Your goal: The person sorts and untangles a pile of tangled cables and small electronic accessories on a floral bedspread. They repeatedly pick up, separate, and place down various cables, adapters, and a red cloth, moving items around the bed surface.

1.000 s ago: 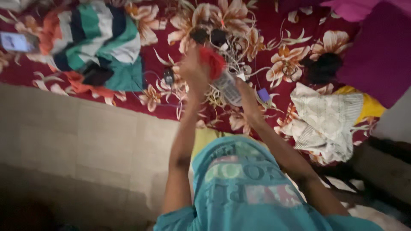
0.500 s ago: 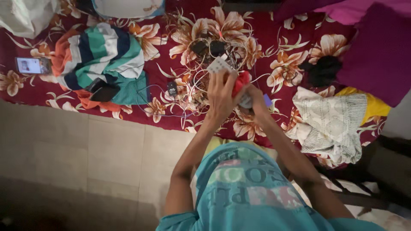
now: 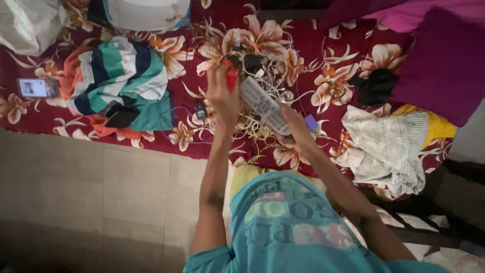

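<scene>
Right hand (image 3: 295,124) closed around the lower end of a grey remote control (image 3: 263,105), thumb across its button face, top end angled up and left over the bed. Left hand (image 3: 222,93) raised just beside it, fingers pinched shut on a small red piece (image 3: 232,79) (a cloth or a soft cover, too blurred to tell which), close to the remote's upper end but apparently not touching it.

Remote probably light and rigid, a smooth plastic shell likely to slip in a loose grip; best taken around the narrow sides near the middle or lower half, away from the buttons. Red piece looks soft and pliable, likely near weightless, easy to pinch anywhere along an edge.

Held above a tangle of pale cables (image 3: 257,65) with dark chargers among them, spread on a maroon floral bedsheet (image 3: 328,45). Left of the tangle, a striped green, white and navy garment (image 3: 121,71) bunched over something orange, a dark wallet-like object (image 3: 121,117) at its lower edge, and a phone with a lit screen (image 3: 35,87) further left. On the right, a crumpled pale patterned cloth (image 3: 389,146) over something yellow, a black bundle (image 3: 376,86) above it, and purple pillows (image 3: 444,65) in the corner. Tiled floor (image 3: 101,187) beneath the bed's near edge; teal printed shirt (image 3: 288,222) filling the lower middle.
</scene>
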